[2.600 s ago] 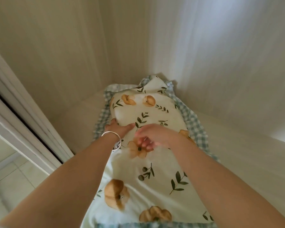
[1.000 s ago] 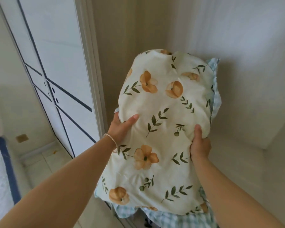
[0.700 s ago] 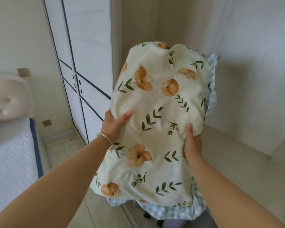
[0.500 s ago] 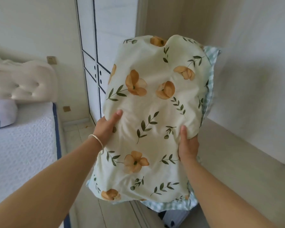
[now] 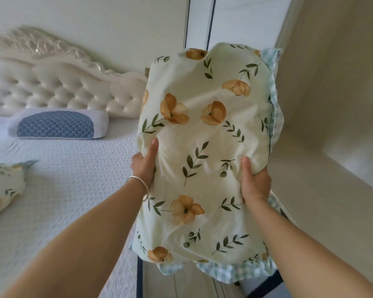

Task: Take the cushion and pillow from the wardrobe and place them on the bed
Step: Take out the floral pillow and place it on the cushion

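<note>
Change: view and body have swung from the wardrobe interior toward the bed; a moment ago only the wardrobe doors and a sliver of mattress showed at the left, now the bed fills the left half.
Meaning: the lift-out looks finished and this is the carry; what remains, as I judge it, is to lower the pillow onto the mattress.
Matching cushion: a floral cream cushion (image 5: pixel 2 186) with the same orange-flower print lies at the far left edge on the bed, only partly in view; one of the two items seems already delivered.
Bed: white quilted mattress (image 5: pixel 69 190) with a tufted cream headboard (image 5: pixel 52 89); a white contoured pillow with a blue mesh panel (image 5: pixel 56 126) rests against the headboard.
Left grip: the left hand (image 5: pixel 143 166), silver bangle (image 5: pixel 139 183) at the wrist, has its thumb pressed flat on the front of the fabric and the fingers hidden behind, pinching the pillow's left edge.
Task's thing: large cream pillow with orange flowers, green leaves and a blue gingham frill (image 5: pixel 205 151), held upright in the air between both hands, beside the bed's edge and touching nothing else.
Right grip: the right hand (image 5: pixel 255 181) clamps the pillow's right edge the same way, thumb in front.
Wardrobe: beige wardrobe compartment (image 5: pixel 323 147) at the right; the part of its shelf that shows holds nothing.
</note>
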